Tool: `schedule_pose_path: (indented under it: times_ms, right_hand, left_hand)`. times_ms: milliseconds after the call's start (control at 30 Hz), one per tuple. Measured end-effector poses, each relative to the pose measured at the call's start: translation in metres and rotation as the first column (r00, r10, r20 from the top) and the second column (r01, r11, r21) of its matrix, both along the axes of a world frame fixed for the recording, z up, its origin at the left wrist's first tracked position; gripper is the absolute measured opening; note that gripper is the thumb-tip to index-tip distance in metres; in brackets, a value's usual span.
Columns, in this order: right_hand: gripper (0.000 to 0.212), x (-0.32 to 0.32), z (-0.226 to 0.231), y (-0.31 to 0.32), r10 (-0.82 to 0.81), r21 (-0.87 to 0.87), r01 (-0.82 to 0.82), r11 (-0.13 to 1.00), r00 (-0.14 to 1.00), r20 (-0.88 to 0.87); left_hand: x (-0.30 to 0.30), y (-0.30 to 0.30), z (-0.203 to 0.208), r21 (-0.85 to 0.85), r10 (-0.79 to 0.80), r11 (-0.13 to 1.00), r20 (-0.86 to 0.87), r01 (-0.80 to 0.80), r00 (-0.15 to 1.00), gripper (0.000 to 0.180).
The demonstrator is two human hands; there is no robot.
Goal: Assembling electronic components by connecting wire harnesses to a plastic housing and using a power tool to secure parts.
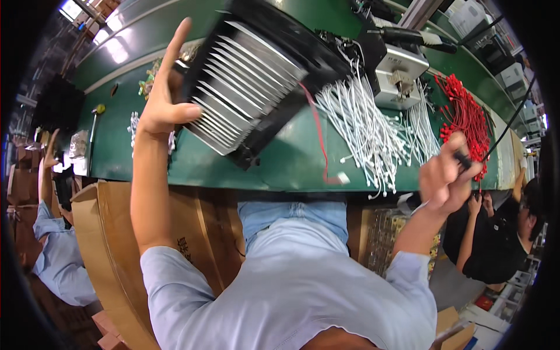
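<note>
My left hand [160,108] grips the left side of a tilted black housing [274,131] with a row of silver metal fins [239,81]. Its thumb presses on the fins, the index finger points up, and the other fingers are hidden behind. From the housing a thin red wire [320,137] hangs down to a white connector [338,178] by the table's near edge. At the right, my right hand [443,178] is closed round a small black piece [462,160], too blurred to name. A bundle of red wires [466,111] lies just beyond that hand.
White cables [367,137] are heaped on the green table [108,149] beside a grey metal box [399,73]. A black cable [513,116] crosses at right. Cardboard boxes [111,233] stand below the table's left. Other people work at far left [58,251] and right [496,233].
</note>
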State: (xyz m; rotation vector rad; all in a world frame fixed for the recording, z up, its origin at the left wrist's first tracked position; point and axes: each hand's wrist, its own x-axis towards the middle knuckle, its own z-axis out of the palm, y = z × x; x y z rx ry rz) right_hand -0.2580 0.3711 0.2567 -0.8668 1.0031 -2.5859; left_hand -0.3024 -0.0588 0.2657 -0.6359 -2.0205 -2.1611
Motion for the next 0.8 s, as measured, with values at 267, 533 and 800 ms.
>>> schedule_pose_path:
  times_ms: [267,533,800]
  right_hand:
    - [0.028,-0.027,0.049,-0.066,-0.103,0.666,0.683,0.3,0.718,-0.689]
    - [0.034,-0.034,0.011,-0.105,0.205,0.605,0.789,0.106,0.578,-0.79]
    - [0.036,-0.026,0.012,-0.106,0.165,0.588,0.787,0.186,0.565,-0.808]
  left_hand:
    - [0.051,0.074,0.007,-0.868,-0.284,0.475,-0.309,-0.147,0.908,0.089]
    - [0.069,0.088,-0.005,-0.871,-0.252,0.38,-0.421,-0.311,0.872,0.074]
    - [0.077,0.094,-0.011,-0.854,-0.254,0.344,-0.484,-0.389,0.837,0.062]
